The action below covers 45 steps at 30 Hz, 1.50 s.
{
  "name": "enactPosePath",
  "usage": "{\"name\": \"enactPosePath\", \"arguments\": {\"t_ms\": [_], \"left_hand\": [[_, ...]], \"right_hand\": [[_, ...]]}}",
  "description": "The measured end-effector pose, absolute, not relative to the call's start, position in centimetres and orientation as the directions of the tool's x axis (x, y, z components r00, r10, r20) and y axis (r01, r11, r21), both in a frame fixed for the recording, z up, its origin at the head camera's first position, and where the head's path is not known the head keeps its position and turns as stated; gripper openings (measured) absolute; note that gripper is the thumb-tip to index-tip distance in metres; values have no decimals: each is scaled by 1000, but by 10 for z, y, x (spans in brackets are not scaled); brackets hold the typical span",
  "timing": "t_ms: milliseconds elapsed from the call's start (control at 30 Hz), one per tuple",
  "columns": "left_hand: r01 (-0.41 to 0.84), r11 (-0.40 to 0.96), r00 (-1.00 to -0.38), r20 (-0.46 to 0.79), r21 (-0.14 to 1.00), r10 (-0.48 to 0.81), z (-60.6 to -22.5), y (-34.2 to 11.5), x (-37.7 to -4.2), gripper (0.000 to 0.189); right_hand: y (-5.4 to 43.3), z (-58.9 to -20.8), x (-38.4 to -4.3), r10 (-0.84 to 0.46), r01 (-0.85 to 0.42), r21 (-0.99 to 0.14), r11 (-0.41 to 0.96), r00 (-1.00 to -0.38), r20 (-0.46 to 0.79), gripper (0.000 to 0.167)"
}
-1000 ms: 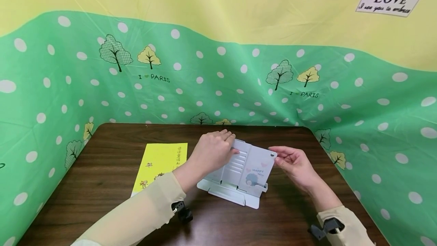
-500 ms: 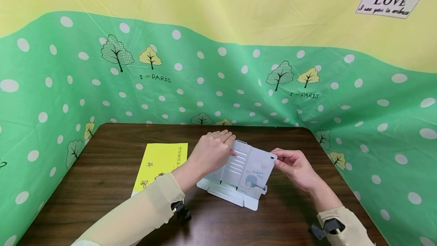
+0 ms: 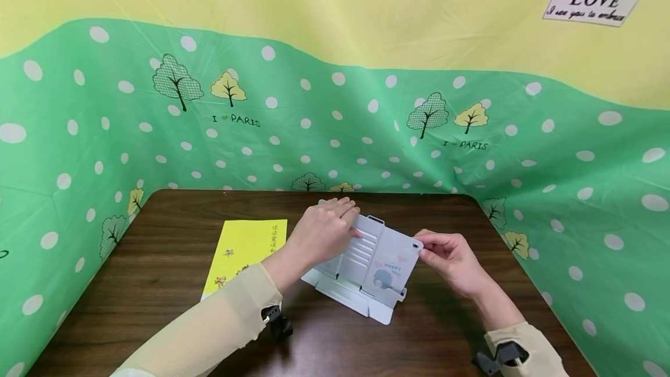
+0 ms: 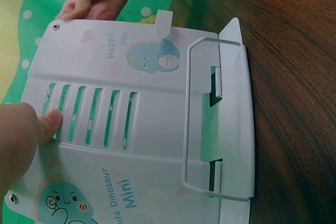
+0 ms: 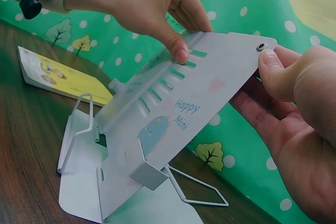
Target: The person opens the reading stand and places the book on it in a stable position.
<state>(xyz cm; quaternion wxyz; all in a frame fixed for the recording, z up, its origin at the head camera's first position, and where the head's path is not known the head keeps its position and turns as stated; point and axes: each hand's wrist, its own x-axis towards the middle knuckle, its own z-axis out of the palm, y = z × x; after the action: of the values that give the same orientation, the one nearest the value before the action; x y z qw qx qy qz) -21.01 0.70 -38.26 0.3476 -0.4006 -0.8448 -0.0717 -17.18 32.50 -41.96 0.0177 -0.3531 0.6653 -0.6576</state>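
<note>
A white metal book stand [image 3: 361, 260], printed with a cartoon dinosaur and "Happy Mini", stands on the table with its slotted back panel tilted up from a flat base. My left hand [image 3: 327, 226] grips the panel's top edge, thumb on the front over the slots, fingers going behind. At the upper right corner, beside a small rivet, my right hand [image 3: 452, 260] pinches the panel between its thumb [image 5: 275, 74] and fingers behind. A wire page holder [image 4: 187, 114] lies across the lower front in the left wrist view. The right wrist view shows a wire support [image 5: 202, 192] behind the panel.
A yellow book [image 3: 246, 249] lies left of the stand, partly covered by my left forearm. The dark wooden table [image 3: 419, 342] is bordered at the back and sides by a green and yellow patterned curtain [image 3: 335, 132].
The book stand has turned slightly, its right side coming a little toward me. My right hand has shifted slightly down with the corner; my left hand keeps its grip on the top edge.
</note>
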Motion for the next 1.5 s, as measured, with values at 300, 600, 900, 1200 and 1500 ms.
{"name": "enactPosePath", "arguments": {"t_ms": [300,600,900,1200,1500], "left_hand": [[766,626,-412,636,-145,652,-384,1,-217,47],[799,588,-388,643,-122,660,-385,-4,-222,51],[833,545,-372,634,-94,678,-386,-9,-227,51],[857,510,-350,644,-74,681,-387,-14,-233,51],[879,470,-313,643,-82,699,-385,-19,-238,52]], "right_hand": [[319,-418,-166,-507,-499,-858,-121,-712,486,31],[311,-415,-159,-515,-510,-849,-140,-694,503,34],[302,-416,-156,-516,-542,-821,-179,-659,547,37],[292,-412,-152,-524,-544,-818,-185,-650,550,41],[284,-409,-150,-540,-547,-814,-192,-634,554,38]]}}
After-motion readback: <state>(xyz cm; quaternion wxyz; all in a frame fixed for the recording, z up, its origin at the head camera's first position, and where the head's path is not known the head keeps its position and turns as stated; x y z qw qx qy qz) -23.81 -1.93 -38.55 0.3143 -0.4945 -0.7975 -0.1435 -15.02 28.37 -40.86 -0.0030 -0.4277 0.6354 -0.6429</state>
